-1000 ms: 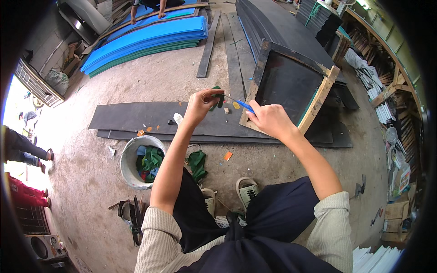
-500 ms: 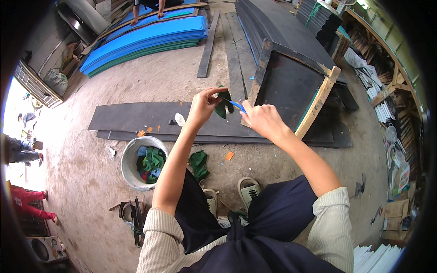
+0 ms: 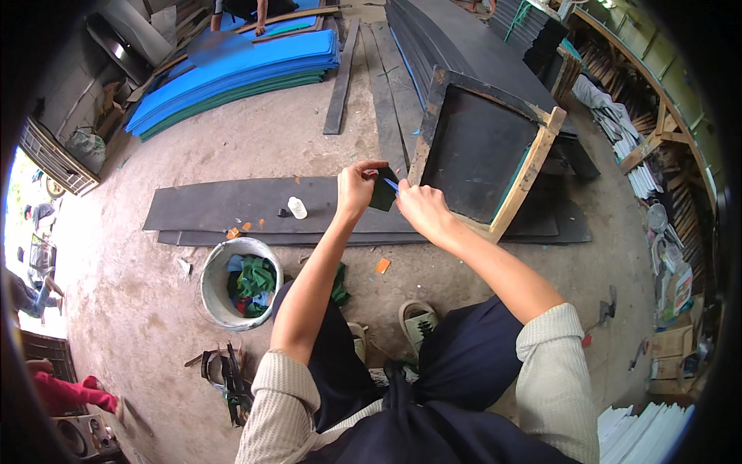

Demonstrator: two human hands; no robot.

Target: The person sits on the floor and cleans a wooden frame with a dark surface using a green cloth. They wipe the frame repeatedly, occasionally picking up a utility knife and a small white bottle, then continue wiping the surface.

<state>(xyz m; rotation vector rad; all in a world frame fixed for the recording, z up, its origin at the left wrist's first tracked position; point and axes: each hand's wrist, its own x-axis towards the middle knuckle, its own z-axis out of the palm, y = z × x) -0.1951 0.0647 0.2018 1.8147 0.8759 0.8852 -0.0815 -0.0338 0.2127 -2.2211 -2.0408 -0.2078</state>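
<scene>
My left hand (image 3: 357, 190) pinches a dark green flat piece (image 3: 382, 196), which hangs down from its fingers. My right hand (image 3: 423, 206) is closed around a slim blue tool (image 3: 392, 185), its tip against the green piece; too little of the tool shows to tell its exact kind. Below both hands lie long dark grey sheets (image 3: 224, 207). On them, left of my left hand, stand a small white bottle (image 3: 297, 208) and a little black cap (image 3: 283, 213). A wood-edged frame with a black panel (image 3: 483, 155) leans just beyond my right hand.
A white bucket (image 3: 210, 298) of green, blue and red scraps stands left of my legs. Beside it lies a bundle of dark straps (image 3: 229, 371). Stacked blue sheets (image 3: 232, 66) lie far left, near another person's hands (image 3: 260, 28). Black sheets (image 3: 495, 58) are piled far right.
The view has shifted slightly. My right hand has come closer to my left, and the green piece has turned broader side to view. The person in red at left has moved.
</scene>
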